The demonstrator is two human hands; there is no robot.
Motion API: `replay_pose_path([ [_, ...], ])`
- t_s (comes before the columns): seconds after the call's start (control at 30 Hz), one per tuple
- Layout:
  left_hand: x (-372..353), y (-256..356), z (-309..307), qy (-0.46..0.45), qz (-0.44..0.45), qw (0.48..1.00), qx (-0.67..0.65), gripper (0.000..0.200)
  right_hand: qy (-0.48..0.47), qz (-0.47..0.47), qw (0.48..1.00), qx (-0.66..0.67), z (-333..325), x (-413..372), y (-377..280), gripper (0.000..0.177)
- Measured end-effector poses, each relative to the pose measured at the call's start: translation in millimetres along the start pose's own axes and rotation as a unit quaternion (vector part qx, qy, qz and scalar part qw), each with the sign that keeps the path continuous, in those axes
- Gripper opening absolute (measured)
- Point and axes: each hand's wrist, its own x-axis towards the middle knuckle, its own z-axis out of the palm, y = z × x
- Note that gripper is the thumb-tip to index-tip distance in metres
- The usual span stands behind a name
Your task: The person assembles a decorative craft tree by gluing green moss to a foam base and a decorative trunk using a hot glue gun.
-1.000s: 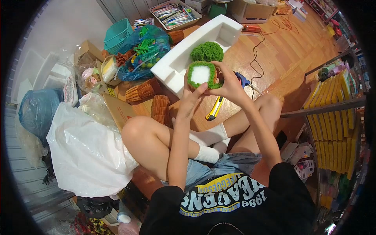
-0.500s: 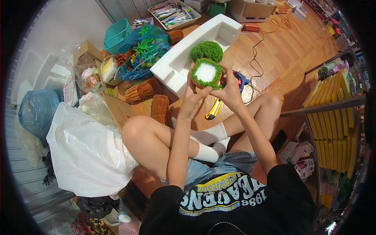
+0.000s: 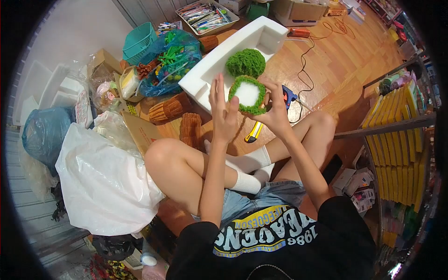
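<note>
A round piece with a green fuzzy rim and a white centre (image 3: 247,94) is held up in my right hand (image 3: 276,108), whose fingers wrap its right side. My left hand (image 3: 224,112) is spread open just left of the piece, fingers pointing up. Beyond them, a green fuzzy mound (image 3: 246,63) rests at the white foam box (image 3: 200,77). A yellow cutter (image 3: 254,132) lies on the floor below the piece, and a blue glue gun (image 3: 288,97) lies right of my right hand.
Brown ribbed bundles (image 3: 169,108) lie left of the foam box. Behind them are a blue plastic bag (image 3: 179,60), a teal basket (image 3: 140,43) and a tray of pens (image 3: 207,17). A dark cable (image 3: 304,74) runs over the floor; shelved yellow books (image 3: 396,126) stand at right.
My left hand has let go of the round piece and opened, moving slightly left. The piece stays in my right hand, shifted slightly right.
</note>
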Motion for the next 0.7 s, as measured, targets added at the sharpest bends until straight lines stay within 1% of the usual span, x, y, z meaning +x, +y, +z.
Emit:
replay_pose_path([
  [0.03,0.9,2.5,-4.0,0.000,0.000,1.000,0.000,0.063,0.000,0.000,1.000,0.000,0.6,-2.3,-1.0,0.081],
  [0.07,0.7,5.4,-8.1,-0.028,0.042,0.996,0.070,0.064,-0.038,0.075,0.992,0.094,1.3,-5.2,-2.0,0.082],
  [0.1,3.3,13.2,-11.7,-0.054,0.084,0.985,0.140,0.066,-0.076,0.149,0.968,0.186,1.9,-7.0,-2.0,0.082],
  [0.13,5.1,16.3,-13.4,-0.106,0.083,0.980,0.146,0.064,-0.076,0.150,0.968,0.187,2.8,-8.1,-0.8,0.082],
  [0.17,4.4,15.8,-14.1,-0.106,0.083,0.980,0.147,0.064,-0.068,0.108,0.981,0.148,4.0,-8.8,1.0,0.081],
  [0.2,3.5,15.7,-14.2,-0.130,0.055,0.982,0.125,0.065,-0.060,0.066,0.990,0.109,4.3,-8.3,0.9,0.081],
  [0.23,3.0,15.6,-13.4,-0.154,0.027,0.982,0.102,0.067,-0.059,0.066,0.990,0.109,3.3,-7.3,0.7,0.081],
  [0.27,2.0,16.4,-8.1,-0.155,0.027,0.982,0.101,0.067,-0.080,0.091,0.981,0.151,0.9,-5.8,0.2,0.076],
  [0.3,0.9,18.7,0.6,-0.047,0.009,0.997,-0.058,0.060,-0.100,0.116,0.969,0.192,-1.6,-4.3,-0.2,0.071],
  [0.33,0.9,19.9,5.6,0.062,-0.010,0.975,-0.214,0.053,-0.099,0.117,0.970,0.191,-3.5,-2.9,0.7,0.071],
  [0.37,1.5,11.4,1.8,0.061,-0.010,0.975,-0.214,0.053,-0.104,0.146,0.954,0.240,-5.3,-1.4,2.0,0.068],
  [0.4,1.3,-6.2,-6.1,0.127,-0.074,0.969,-0.199,0.042,-0.110,0.175,0.935,0.288,-6.5,-0.2,3.3,0.066],
  [0.43,1.3,-16.6,-11.1,0.192,-0.138,0.954,-0.182,0.031,-0.110,0.175,0.935,0.288,-7.0,0.4,5.5,0.066],
  [0.47,-1.6,-25.6,-11.7,0.192,-0.138,0.955,-0.181,0.031,-0.116,0.209,0.918,0.318,-6.4,0.1,8.7,0.061],
  [0.5,-2.2,-28.7,-12.7,0.239,-0.146,0.937,-0.210,0.023,-0.121,0.242,0.898,0.347,-5.2,0.1,11.1,0.056],
  [0.53,-2.9,-31.8,-13.0,0.286,-0.153,0.916,-0.237,0.016,-0.116,0.239,0.904,0.335,-3.6,-0.1,13.0,0.055],
  [0.57,-3.7,-35.0,-11.3,0.286,-0.154,0.916,-0.237,0.016,-0.116,0.240,0.904,0.335,-4.9,0.0,15.2,0.055],
  [0.63,-3.6,-37.2,-6.5,0.302,-0.176,0.907,-0.233,0.018,-0.163,0.325,0.869,0.335,-9.1,2.9,13.9,0.056],
  [0.7,-4.8,-43.1,-4.3,0.292,-0.186,0.908,-0.237,0.018,-0.158,0.309,0.872,0.345,-6.6,3.7,16.8,0.057],
])
